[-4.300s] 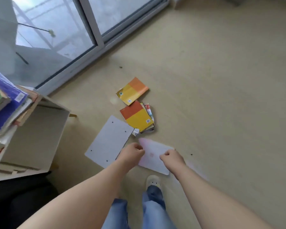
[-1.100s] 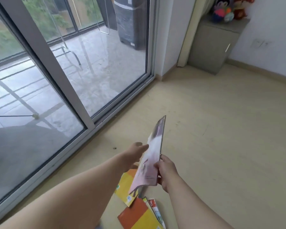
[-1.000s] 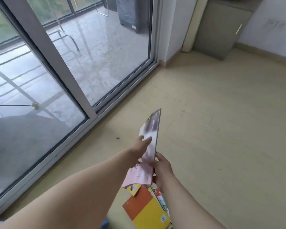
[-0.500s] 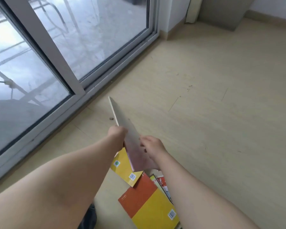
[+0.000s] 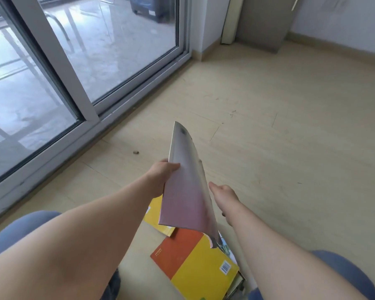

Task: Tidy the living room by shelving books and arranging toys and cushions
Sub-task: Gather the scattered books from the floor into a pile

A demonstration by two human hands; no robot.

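Note:
My left hand (image 5: 160,176) grips a thin pink-and-grey book (image 5: 186,187) by its left edge and holds it up, tilted, above the floor. My right hand (image 5: 222,192) hangs just right of the book with loose fingers, not holding it. Under the book lie an orange-and-yellow book (image 5: 195,265) on a small stack and a second yellow book (image 5: 155,217), partly hidden.
A sliding glass door (image 5: 78,68) runs along the left, its track at floor level. A grey cabinet (image 5: 266,20) stands in the far corner. A small dark speck (image 5: 135,152) lies on the beige floor (image 5: 290,137). My knees show at both bottom corners.
The book came up off the floor and turned over, back cover now facing me. My right hand let go of it; my left hand alone holds it. My head tilted down.

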